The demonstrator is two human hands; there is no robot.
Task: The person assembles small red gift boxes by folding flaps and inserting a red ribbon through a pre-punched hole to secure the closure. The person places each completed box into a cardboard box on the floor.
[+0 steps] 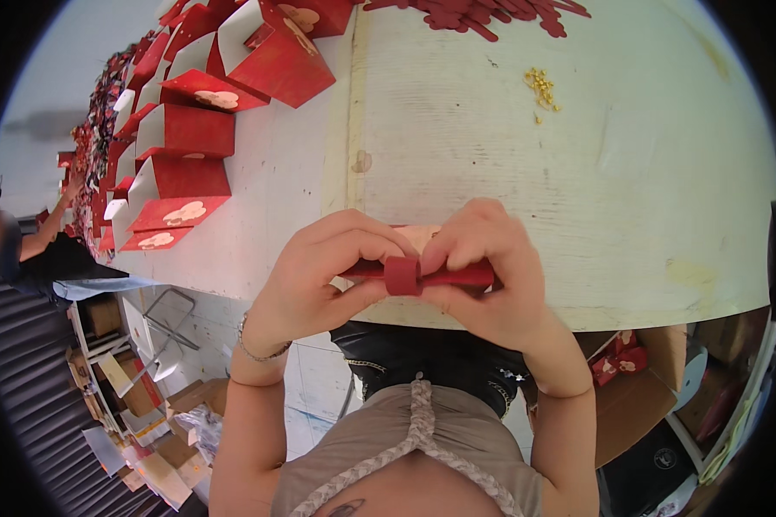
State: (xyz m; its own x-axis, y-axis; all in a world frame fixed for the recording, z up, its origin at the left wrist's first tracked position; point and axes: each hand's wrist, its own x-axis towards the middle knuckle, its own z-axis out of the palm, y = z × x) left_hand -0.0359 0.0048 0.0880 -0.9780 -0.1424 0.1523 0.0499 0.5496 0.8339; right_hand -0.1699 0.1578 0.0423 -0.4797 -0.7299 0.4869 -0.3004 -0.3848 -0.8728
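Close to the table's near edge, my left hand (323, 274) and my right hand (496, 271) hold a red box (467, 277) between them. It looks like folded card, and a pale printed patch shows at its far side. A dark red strip (402, 276) curves over its near edge at the middle. Both sets of fingers are closed around the red box, with the thumbs on the near side. My right fingertips pinch right beside the strip; what may lie between them is hidden. Most of the box is covered by my hands.
Rows of open red boxes (197, 129) with pale flower shapes stand at the left. Dark red cut-out strips (483, 15) lie at the far edge, near small gold fasteners (540, 88). A cardboard box (633, 405) stands below right. Another person's arm (50, 226) reaches in far left.
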